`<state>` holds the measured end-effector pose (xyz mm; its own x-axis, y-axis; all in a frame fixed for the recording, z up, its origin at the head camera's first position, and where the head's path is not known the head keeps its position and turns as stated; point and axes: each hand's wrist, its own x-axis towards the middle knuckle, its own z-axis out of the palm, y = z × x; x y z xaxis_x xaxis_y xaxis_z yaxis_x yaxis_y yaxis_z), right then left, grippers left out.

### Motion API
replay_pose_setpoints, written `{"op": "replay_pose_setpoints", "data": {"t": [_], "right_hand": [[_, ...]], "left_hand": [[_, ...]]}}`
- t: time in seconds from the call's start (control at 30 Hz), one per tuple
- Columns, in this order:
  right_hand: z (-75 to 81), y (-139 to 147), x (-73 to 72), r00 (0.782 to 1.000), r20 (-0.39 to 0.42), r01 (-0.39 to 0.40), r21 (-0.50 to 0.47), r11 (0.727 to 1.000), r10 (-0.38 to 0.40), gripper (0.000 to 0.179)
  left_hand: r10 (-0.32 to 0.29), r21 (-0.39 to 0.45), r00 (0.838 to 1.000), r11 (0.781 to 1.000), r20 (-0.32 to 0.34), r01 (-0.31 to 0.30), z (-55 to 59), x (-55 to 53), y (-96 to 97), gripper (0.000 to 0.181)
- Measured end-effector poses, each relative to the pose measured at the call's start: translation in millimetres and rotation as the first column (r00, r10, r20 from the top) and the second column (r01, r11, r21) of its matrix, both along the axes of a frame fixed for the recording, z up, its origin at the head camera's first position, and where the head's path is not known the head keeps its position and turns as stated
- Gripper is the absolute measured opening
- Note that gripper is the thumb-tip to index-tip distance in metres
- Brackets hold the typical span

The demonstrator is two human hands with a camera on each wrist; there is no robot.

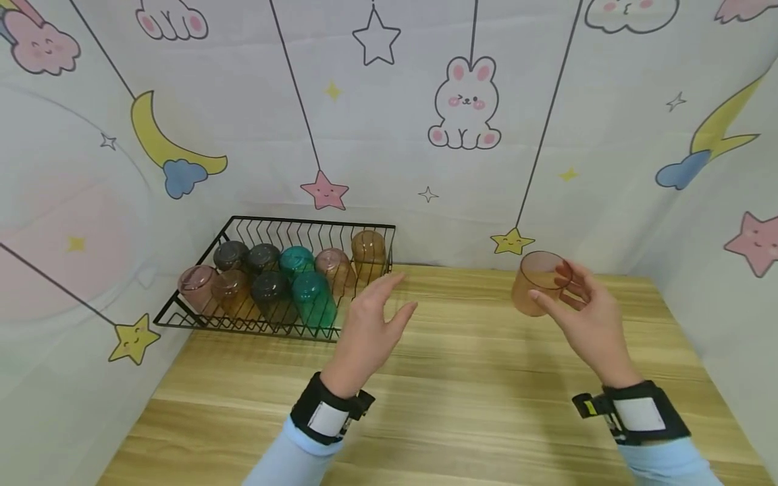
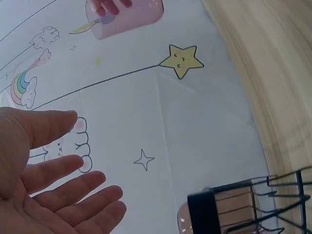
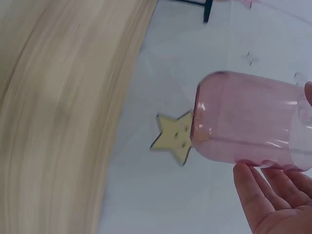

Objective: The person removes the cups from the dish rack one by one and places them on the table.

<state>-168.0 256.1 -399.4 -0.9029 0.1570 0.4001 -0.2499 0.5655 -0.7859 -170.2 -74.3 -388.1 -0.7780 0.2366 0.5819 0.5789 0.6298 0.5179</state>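
My right hand (image 1: 592, 314) grips a clear pink cup (image 1: 535, 290) near its rim, mouth up, over the right part of the table. In the right wrist view the same pink cup (image 3: 248, 119) shows its rounded base, with fingertips (image 3: 243, 175) against its side. My left hand (image 1: 367, 331) holds nothing. Its thumb and fingers are spread apart just right of a black wire rack (image 1: 243, 332), overlapping the rack's right end in the head view. Upside-down cups stand in the rack: grey, a teal one (image 1: 314, 300), amber (image 1: 369, 251) and pink (image 1: 197, 287).
The rack stands at the back left of the wood-grain table (image 1: 450, 378), near the back wall. White cloth (image 1: 389, 135) printed with stars, a bunny and clouds hangs behind and on both sides. Black straps (image 1: 647, 412) with small cameras sit on both wrists.
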Motion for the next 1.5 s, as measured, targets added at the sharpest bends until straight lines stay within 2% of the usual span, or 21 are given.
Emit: {"op": "replay_pose_setpoints", "data": {"t": [0.1,0.2,0.33,0.5,0.67,1.0,1.07,1.27,1.37,1.5], "right_hand": [[-4.8,22,-8.2,0.998,0.004,0.062,-0.017,0.998,-0.062,0.072],[-12.6,44,-16.2,0.991,0.029,0.133,-0.027,0.991,-0.132,0.073],[-25.3,69,-25.3,0.969,0.085,0.237,-0.024,0.971,-0.234,0.077],[-41.0,91,-32.1,0.940,0.179,0.305,-0.057,0.951,-0.290,0.083],[-54.7,106,-36.3,0.920,0.234,0.342,-0.082,0.936,-0.315,0.086],[-73.0,124,-53.2,0.898,0.242,0.395,-0.073,0.916,-0.368,0.086],[-85.0,133,-60.3,0.893,0.240,0.402,-0.052,0.914,-0.380,0.089],[-134.1,172,-86.8,0.889,0.199,0.424,-0.013,0.906,-0.413,0.091],[-143.1,181,-92.5,0.889,0.174,0.431,0.003,0.903,-0.424,0.092],[-145.0,184,-96.9,0.887,0.166,0.430,0.045,0.902,-0.431,0.095]], "left_hand": [[0.022,-0.102,0.997,0.994,-0.070,-0.029,0.5,0.9,-4.7,0.046],[0.011,-0.192,0.992,0.981,-0.123,-0.035,-2.2,1.9,-6.8,0.045],[-0.020,-0.330,0.983,0.943,-0.183,-0.042,-9.5,3.5,-6.9,0.044],[-0.064,-0.451,0.974,0.892,-0.215,-0.041,-18.8,5.4,-4.1,0.045],[-0.082,-0.487,0.980,0.873,-0.181,-0.016,-25.5,6.9,-1.9,0.045],[-0.104,-0.567,0.985,0.824,-0.136,0.008,-33.2,9.0,0.7,0.043],[-0.103,-0.574,0.986,0.819,-0.133,0.008,-34.4,8.9,0.8,0.043],[-0.095,-0.584,0.988,0.812,-0.119,0.008,-34.4,8.5,0.8,0.042],[-0.092,-0.585,0.989,0.811,-0.115,0.008,-33.0,7.9,0.9,0.041],[-0.096,-0.580,0.989,0.815,-0.116,0.011,-30.5,6.2,1.0,0.040]]}}
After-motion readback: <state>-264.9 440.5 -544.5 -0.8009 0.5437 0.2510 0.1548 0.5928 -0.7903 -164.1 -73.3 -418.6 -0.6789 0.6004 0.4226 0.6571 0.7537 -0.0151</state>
